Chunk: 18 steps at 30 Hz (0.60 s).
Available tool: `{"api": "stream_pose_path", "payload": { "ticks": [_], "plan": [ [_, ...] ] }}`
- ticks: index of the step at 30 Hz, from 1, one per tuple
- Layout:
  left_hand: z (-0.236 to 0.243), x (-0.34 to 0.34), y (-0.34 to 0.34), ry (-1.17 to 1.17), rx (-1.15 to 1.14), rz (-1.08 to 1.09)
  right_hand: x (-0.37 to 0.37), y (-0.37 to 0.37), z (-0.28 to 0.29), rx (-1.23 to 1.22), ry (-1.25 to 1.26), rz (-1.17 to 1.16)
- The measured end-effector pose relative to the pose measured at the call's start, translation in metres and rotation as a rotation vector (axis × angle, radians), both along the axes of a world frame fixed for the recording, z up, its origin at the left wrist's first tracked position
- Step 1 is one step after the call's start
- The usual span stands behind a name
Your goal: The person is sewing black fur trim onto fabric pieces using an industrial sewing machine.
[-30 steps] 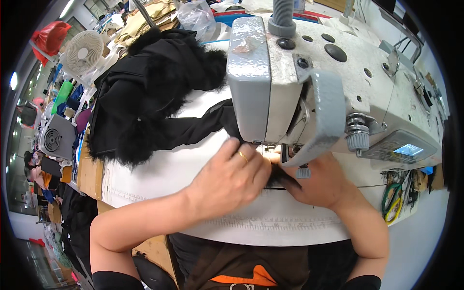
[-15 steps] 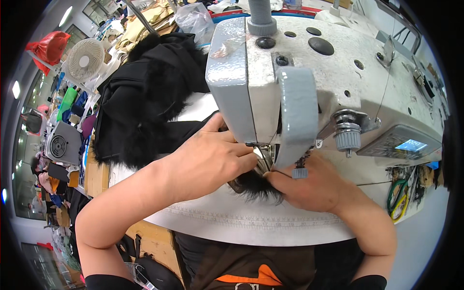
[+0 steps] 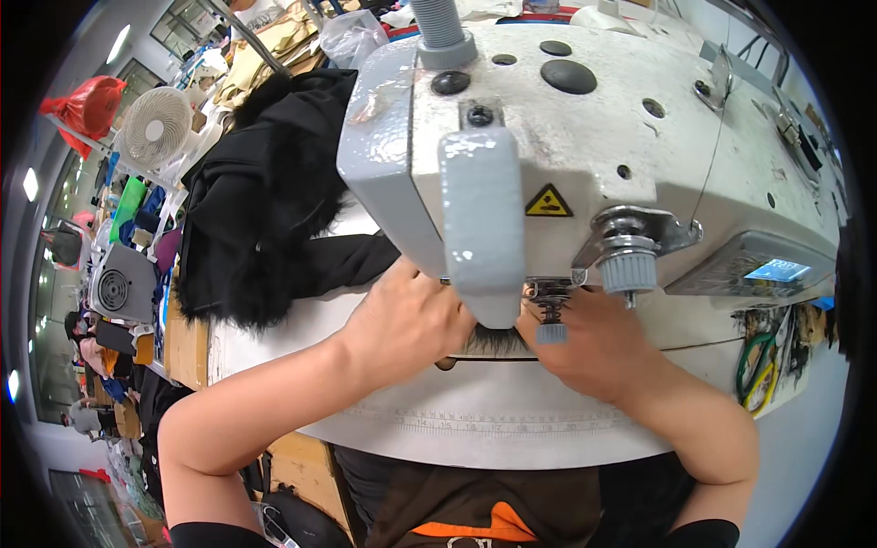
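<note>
A grey-and-white sewing machine (image 3: 402, 210) stands before me, its rounded grey guard (image 3: 481, 219) hiding the needle area. Left of the guard, my left hand (image 3: 406, 315) is closed on the fabric, fingertips partly behind the machine. My right hand (image 3: 589, 347) is closed at the other side of the seam, under the small spring and knob, with its fingertips mostly covered. Between my hands a tuft of black fur trim (image 3: 495, 341) pokes out below the guard. The rest of the black garment (image 3: 260, 183), fur-edged, lies bunched left of the machine, a flat strip running to my left hand.
A printed ruler scale (image 3: 475, 422) runs along the table's (image 3: 411, 447) curved front edge. Green-and-yellow-handled scissors (image 3: 758, 370) hang at the right. A small lit display (image 3: 776, 270) sits on the machine. Farther left are a white fan (image 3: 157, 126) and a red plastic bag (image 3: 87, 110).
The view has shifted, so the machine appears farther left and its guard covers more of the sewing spot. Both hands stay at the fabric; less fur shows between them.
</note>
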State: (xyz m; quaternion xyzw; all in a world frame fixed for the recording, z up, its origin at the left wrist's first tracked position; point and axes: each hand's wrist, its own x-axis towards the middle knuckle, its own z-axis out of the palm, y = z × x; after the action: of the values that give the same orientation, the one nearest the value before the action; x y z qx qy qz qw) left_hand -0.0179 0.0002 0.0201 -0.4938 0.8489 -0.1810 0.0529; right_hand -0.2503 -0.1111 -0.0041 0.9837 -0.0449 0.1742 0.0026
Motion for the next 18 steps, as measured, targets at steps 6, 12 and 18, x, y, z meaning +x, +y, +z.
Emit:
{"api": "stream_pose_path", "payload": {
  "ticks": [6, 12, 18],
  "plan": [
    [-0.008, 0.007, -0.002, 0.150, -0.101, -0.060, 0.005, 0.009, -0.007, 0.120, 0.030, -0.224],
    [0.010, 0.000, 0.002, 0.127, -0.053, -0.153, 0.001, 0.005, -0.002, 0.055, -0.037, -0.069],
    [0.019, -0.003, 0.003, -0.031, -0.071, -0.134, 0.001, 0.010, -0.005, 0.019, -0.081, -0.068]
  ]
}}
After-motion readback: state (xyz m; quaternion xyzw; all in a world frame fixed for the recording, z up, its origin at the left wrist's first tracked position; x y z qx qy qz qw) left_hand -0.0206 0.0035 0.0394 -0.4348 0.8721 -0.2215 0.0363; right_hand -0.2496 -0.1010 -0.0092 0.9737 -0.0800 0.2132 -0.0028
